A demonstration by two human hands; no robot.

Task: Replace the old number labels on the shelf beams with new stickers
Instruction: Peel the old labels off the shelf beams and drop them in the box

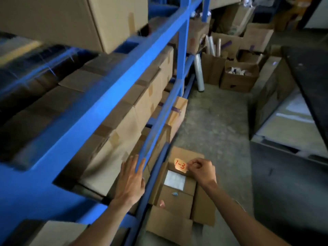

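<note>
The left hand (pixel 130 181) is laid flat, fingers straight, against the blue beam (pixel 150 139), which runs long from near to far. Just right of it, the sticker (pixel 180 166) marked 1-3 is pinched by the right hand (pixel 201 170), the nearer to it; the beam lies leftward.
</note>
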